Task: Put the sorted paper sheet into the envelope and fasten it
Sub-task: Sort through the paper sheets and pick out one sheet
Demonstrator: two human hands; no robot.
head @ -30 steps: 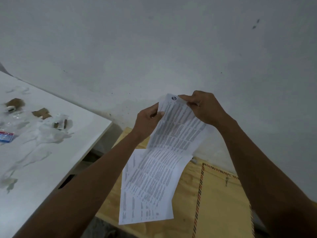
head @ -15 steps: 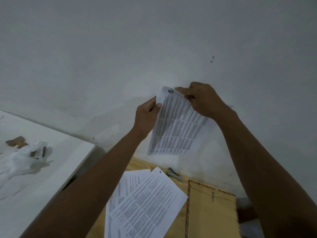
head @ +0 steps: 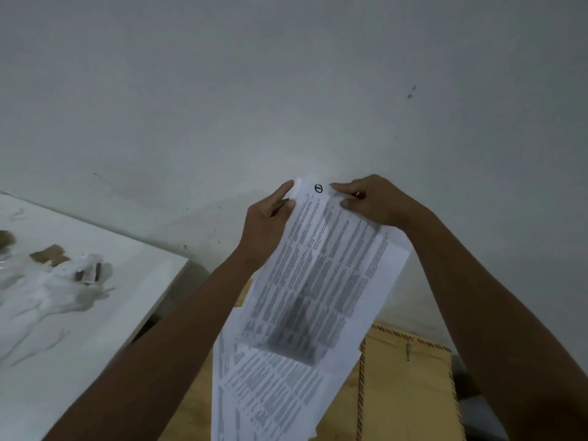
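The left hand (head: 267, 224) and right hand (head: 375, 202) are pinching the sheet (head: 321, 281) up high. The envelope (head: 410, 386) is lying below, waiting. Nothing is inside yet, I think.

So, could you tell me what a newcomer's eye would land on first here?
First, the printed paper sheet held up mid-frame by its top corners, left hand and right hand. Then the brown envelope with a striped border at lower right, and crumpled plastic on the white table at left.
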